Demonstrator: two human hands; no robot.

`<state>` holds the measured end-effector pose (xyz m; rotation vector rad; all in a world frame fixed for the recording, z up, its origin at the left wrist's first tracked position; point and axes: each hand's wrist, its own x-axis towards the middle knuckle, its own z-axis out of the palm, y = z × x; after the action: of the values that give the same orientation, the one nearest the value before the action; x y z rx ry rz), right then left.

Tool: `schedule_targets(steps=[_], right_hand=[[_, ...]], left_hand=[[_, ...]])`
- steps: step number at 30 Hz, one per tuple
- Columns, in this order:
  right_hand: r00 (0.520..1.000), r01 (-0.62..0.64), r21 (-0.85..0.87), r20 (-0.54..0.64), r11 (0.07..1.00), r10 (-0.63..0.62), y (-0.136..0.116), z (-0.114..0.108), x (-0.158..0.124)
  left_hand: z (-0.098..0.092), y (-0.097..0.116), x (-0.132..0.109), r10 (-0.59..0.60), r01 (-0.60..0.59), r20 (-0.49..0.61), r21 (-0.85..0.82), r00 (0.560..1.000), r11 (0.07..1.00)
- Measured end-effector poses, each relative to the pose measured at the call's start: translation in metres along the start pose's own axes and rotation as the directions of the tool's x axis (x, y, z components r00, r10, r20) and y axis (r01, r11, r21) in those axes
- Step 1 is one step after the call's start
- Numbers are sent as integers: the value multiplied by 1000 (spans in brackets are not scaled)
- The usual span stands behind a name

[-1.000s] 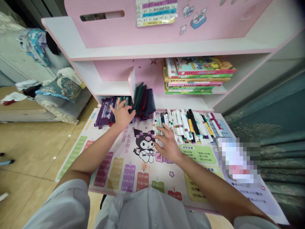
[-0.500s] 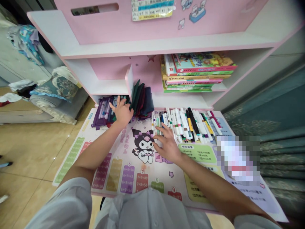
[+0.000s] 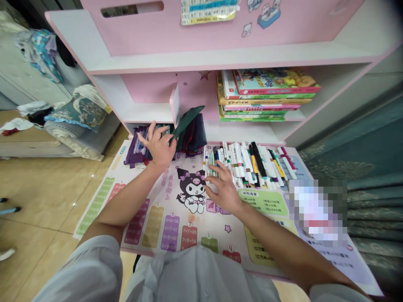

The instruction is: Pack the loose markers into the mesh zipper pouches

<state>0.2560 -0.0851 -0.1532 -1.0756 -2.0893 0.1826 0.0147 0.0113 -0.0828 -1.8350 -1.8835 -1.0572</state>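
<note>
My left hand [image 3: 161, 147] is at the back left of the desk, its thumb and forefinger pinched on the edge of a dark green pouch [image 3: 190, 119]. That pouch leans up to the right, above dark red and navy pouches [image 3: 198, 133] standing behind it. Left of this hand lies a purple pouch [image 3: 133, 152] with pens showing inside. My right hand [image 3: 226, 191] hovers with fingers apart and nothing in them, by the left end of a row of markers [image 3: 241, 161]. Most markers have white barrels; a few are black, yellow or magenta.
A stack of books [image 3: 267, 98] rests on the shelf [image 3: 252, 132] behind the markers. An upright divider [image 3: 175, 105] stands behind the pouches. A blurred-out object [image 3: 317, 214] lies on the printed desk mat [image 3: 157, 195] at right. A curtain [image 3: 352, 176] hangs beyond.
The dark green pouch has tipped from nearly upright to leaning right, drawn out from the others by my left hand. My right hand has hardly moved. The view has shifted slightly.
</note>
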Motion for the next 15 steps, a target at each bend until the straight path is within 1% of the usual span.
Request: schedule_targets(steps=[3,7,10,13,15], right_hand=[[998,39,3,-42,999,-39,-1,-3,1],[990,79,-5,-117,997,-79,-9,-14,6],[975,110,-22,-193,994,-112,-16,-26,13],[955,119,-53,-269,992,-128,-24,-44,22],[956,90,-86,-272,992,-110,-29,-56,30]], left_hand=[[-14,-1,-6,-4,4,-22,9,1000,1000],[-35,-5,-20,70,-73,-77,-39,995,997],[-50,-8,-32,119,-126,-125,-54,985,991],[-64,-12,-46,119,-123,-116,-34,986,992],[-70,-16,-55,140,-143,-121,-17,983,990]])
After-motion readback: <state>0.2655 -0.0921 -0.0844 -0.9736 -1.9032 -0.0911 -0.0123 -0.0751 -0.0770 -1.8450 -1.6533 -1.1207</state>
